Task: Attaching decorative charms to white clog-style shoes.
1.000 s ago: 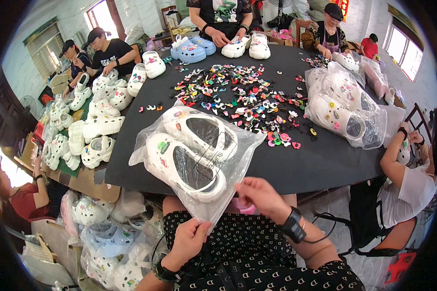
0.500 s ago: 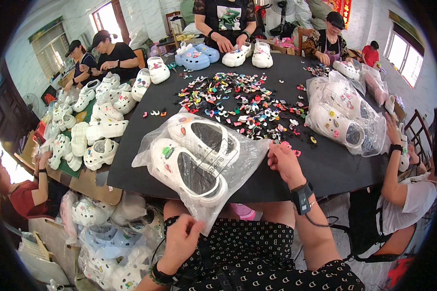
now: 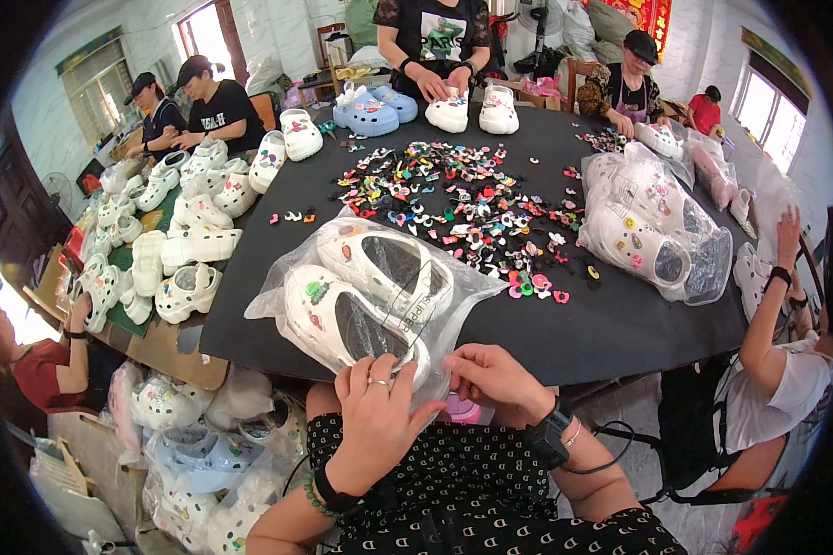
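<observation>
1. Bag (image 3: 405, 305) of white clogs (image 3: 296, 310), mid-frame: long axis upper left to lower right, toes upper left.
2. Since last frame: right hand (image 3: 492, 377) back from bag's right corner; left hand (image 3: 379, 421) up onto near heel.
3. Bag lies above both hands, touching left.
4. Left: fingers spread, thumb apart. Right: fingers curled; can't tell if gripping.

Right in front of you spreads a broad black-topped table (image 3: 578, 338), a brown-topped table (image 3: 194, 368) beside it on your left. Beyond that, a dark brown door (image 3: 18, 180) stands among pale marbled walls (image 3: 703, 42). Daylight glares white in the window (image 3: 770, 111) to your right! At the back, a pedestal fan (image 3: 535, 26), a wooden chair (image 3: 580, 74), a red banner (image 3: 657, 26); grey floor (image 3: 640, 396) shows below.
</observation>
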Action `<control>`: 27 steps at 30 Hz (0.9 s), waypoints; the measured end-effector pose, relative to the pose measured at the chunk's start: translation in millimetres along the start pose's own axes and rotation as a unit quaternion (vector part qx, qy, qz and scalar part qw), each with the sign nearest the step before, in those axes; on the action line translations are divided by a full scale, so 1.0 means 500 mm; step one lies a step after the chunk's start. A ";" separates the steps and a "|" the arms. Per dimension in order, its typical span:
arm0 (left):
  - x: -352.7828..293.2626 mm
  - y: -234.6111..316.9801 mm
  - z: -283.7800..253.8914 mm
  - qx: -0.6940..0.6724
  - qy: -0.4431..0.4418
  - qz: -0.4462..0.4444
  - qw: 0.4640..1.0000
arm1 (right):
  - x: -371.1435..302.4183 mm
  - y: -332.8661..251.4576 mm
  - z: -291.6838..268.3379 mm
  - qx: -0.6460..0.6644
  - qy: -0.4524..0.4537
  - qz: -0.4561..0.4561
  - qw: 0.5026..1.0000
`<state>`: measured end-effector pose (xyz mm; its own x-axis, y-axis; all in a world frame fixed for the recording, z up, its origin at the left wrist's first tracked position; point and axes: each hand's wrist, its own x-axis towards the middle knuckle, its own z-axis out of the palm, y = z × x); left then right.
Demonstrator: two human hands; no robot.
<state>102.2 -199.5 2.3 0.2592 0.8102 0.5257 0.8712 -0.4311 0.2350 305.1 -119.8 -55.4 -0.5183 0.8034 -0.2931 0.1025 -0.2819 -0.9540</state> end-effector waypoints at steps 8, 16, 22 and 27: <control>0.007 -0.044 0.026 -0.063 0.052 -0.016 0.997 | -0.009 -0.008 0.037 -0.038 -0.013 -0.114 0.993; 0.032 -0.035 -0.002 -0.213 0.190 -0.067 0.956 | -0.003 -0.101 0.078 -0.317 0.094 -0.422 0.844; 0.031 -0.012 0.002 -0.182 0.207 -0.004 0.961 | 0.107 -0.105 0.086 -0.477 0.072 -0.438 0.759; 0.029 -0.021 -0.004 -0.155 0.199 0.001 0.968 | 0.138 -0.142 0.109 -0.588 0.129 -0.406 0.687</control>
<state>96.1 -184.2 8.9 0.0270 0.6189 0.7850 0.6885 -0.5808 0.4343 215.6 -72.9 -4.4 -0.6577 0.5546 0.5098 0.5632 0.8114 -0.1562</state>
